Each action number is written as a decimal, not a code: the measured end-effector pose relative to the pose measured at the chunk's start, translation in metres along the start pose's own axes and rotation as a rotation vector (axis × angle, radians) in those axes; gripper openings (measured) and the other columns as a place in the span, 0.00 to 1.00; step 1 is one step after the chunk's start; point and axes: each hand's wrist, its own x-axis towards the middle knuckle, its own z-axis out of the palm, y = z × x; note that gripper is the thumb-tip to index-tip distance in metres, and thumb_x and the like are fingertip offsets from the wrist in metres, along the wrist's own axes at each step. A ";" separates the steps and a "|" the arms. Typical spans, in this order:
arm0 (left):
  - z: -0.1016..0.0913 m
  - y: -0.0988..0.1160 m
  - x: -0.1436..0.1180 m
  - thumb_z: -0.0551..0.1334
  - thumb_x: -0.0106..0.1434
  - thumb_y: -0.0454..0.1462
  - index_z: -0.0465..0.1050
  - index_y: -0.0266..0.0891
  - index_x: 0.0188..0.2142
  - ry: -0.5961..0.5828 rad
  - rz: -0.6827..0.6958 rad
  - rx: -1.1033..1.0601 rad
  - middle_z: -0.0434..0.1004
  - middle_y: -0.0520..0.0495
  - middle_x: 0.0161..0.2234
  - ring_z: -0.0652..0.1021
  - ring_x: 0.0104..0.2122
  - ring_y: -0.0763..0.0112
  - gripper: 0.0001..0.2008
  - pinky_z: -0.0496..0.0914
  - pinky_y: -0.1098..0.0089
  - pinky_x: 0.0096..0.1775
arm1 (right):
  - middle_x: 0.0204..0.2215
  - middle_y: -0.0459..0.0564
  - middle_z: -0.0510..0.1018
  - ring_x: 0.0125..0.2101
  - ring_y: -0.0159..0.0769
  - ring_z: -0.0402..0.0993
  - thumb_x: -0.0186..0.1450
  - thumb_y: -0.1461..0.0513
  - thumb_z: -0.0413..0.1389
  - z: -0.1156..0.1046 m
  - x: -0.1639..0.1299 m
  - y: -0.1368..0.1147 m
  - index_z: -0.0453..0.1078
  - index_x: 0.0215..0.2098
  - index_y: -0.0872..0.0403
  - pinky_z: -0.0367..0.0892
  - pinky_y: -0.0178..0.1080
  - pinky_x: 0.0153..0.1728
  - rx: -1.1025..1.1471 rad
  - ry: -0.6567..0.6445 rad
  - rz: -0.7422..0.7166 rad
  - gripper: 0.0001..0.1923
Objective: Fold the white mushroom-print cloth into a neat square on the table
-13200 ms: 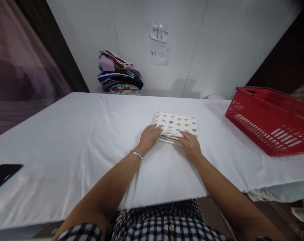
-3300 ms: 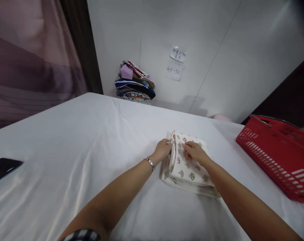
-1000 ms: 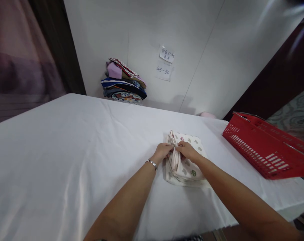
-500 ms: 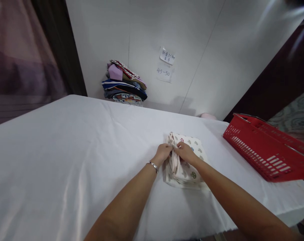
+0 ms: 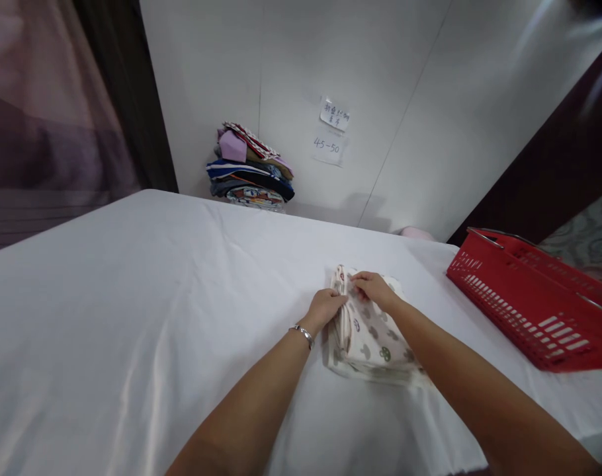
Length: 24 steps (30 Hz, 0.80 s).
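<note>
Folded cloth [image 5: 370,334], cream with small mushroom prints, lies on the white tabletop [image 5: 147,297] right of the middle and a little toward the near edge, with both hands working at its far left corner. The left hand [image 5: 325,308] has its fingers curled against the stacked edges on the cloth's left side, a narrow grip that seems to pinch the layers so they stay lined up; a bracelet [image 5: 302,332] sits at that wrist. The right hand [image 5: 375,289] rests on top of the far end, fingertips pressed near the same corner, likely pinning the upper layer flat; whether it actually grasps the fabric I cannot tell. A red basket [image 5: 534,297] stands on the right of the tabletop, well apart. A pile of folded clothes [image 5: 251,168] sits at the far wall, below two paper notes [image 5: 331,132].
</note>
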 end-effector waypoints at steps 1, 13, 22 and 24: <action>0.000 -0.001 0.001 0.63 0.51 0.45 0.68 0.37 0.24 0.004 0.002 0.005 0.63 0.56 0.15 0.66 0.19 0.76 0.13 0.57 0.75 0.22 | 0.15 0.41 0.68 0.14 0.25 0.63 0.61 0.61 0.51 -0.001 0.008 -0.003 0.67 0.30 0.56 0.58 0.27 0.15 -0.050 0.026 -0.001 0.06; 0.003 -0.004 0.001 0.61 0.52 0.45 0.69 0.37 0.23 0.027 0.070 0.054 0.66 0.54 0.19 0.66 0.21 0.75 0.13 0.56 0.74 0.23 | 0.09 0.44 0.68 0.14 0.29 0.67 0.56 0.66 0.58 0.011 0.049 -0.028 0.69 0.20 0.57 0.62 0.29 0.16 -0.330 -0.040 0.085 0.08; 0.002 0.000 -0.001 0.61 0.52 0.44 0.70 0.37 0.23 0.021 0.076 0.075 0.65 0.54 0.18 0.65 0.21 0.75 0.12 0.56 0.73 0.23 | 0.09 0.47 0.67 0.14 0.32 0.68 0.59 0.57 0.57 0.021 0.057 -0.023 0.68 0.18 0.56 0.62 0.31 0.18 -0.426 -0.038 0.078 0.15; 0.003 0.000 -0.001 0.61 0.52 0.43 0.70 0.37 0.23 0.020 0.067 0.074 0.66 0.54 0.18 0.65 0.21 0.75 0.11 0.55 0.73 0.23 | 0.06 0.47 0.64 0.15 0.34 0.69 0.56 0.59 0.58 0.023 0.063 -0.022 0.68 0.15 0.56 0.62 0.32 0.19 -0.471 -0.023 0.069 0.14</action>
